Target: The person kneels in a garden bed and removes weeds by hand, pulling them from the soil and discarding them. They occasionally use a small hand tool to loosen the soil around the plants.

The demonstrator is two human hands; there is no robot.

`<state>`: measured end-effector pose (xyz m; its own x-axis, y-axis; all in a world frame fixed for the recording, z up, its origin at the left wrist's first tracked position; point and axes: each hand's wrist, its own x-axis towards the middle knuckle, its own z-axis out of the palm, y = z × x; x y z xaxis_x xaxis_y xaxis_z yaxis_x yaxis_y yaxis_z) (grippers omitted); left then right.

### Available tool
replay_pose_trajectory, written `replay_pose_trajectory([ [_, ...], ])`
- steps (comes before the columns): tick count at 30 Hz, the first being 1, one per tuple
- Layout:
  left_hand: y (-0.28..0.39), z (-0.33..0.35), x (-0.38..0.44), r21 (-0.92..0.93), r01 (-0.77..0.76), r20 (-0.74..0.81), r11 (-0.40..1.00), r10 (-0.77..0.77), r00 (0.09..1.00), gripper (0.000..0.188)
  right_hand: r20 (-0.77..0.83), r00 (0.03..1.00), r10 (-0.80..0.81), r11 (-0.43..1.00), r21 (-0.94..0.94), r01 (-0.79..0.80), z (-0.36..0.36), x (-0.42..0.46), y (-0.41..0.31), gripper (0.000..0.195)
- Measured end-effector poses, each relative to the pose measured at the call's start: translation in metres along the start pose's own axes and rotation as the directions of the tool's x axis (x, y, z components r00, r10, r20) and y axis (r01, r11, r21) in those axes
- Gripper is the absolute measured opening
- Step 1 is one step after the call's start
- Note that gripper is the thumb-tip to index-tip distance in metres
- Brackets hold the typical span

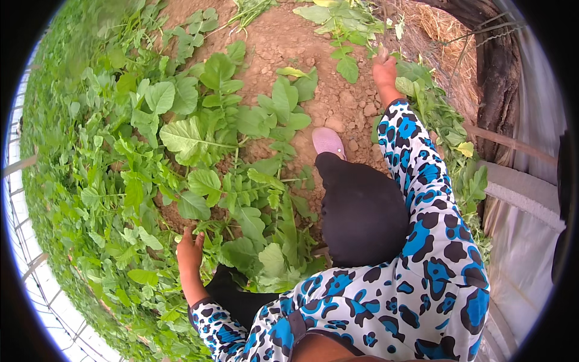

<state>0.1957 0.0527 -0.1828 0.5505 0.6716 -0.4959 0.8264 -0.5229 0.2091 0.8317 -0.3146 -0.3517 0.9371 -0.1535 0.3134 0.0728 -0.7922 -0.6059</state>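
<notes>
My left hand reaches in among lobed leafy green plants, fingertips low beside the stems. Leaves partly cover the fingers, so whether they pinch a stem is unclear. Farther off to the right, my right hand is closed around a slim brownish object, perhaps a tool handle; its far end is hard to make out. Just left of that hand lies a leafy plant on the soil. My black-clad knee and a pink shoe are between the two arms.
Crumbly brown soil runs ahead, with a pulled bunch of greens on it. Greens are heaped along the right. Beyond them stand a dark post, a concrete bar, straw and plastic sheeting.
</notes>
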Motion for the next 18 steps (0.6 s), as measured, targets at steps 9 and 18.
replay_pose_trajectory([
  [9, 0.015, -0.002, 0.005, -0.074, 0.004, 0.065, 0.997, 0.001, 0.998, 0.041, 0.843, 0.490, 0.224, 0.884, 0.036, -0.467, 0.077, -0.071, -0.085, 0.032],
  [18, 0.046, 0.012, -0.001, -0.060, -0.135, 0.120, 0.989, 0.141, 0.983, 0.045, 0.781, 0.595, 0.191, 0.973, -0.072, -0.219, 0.036, -0.119, -0.008, 0.042],
])
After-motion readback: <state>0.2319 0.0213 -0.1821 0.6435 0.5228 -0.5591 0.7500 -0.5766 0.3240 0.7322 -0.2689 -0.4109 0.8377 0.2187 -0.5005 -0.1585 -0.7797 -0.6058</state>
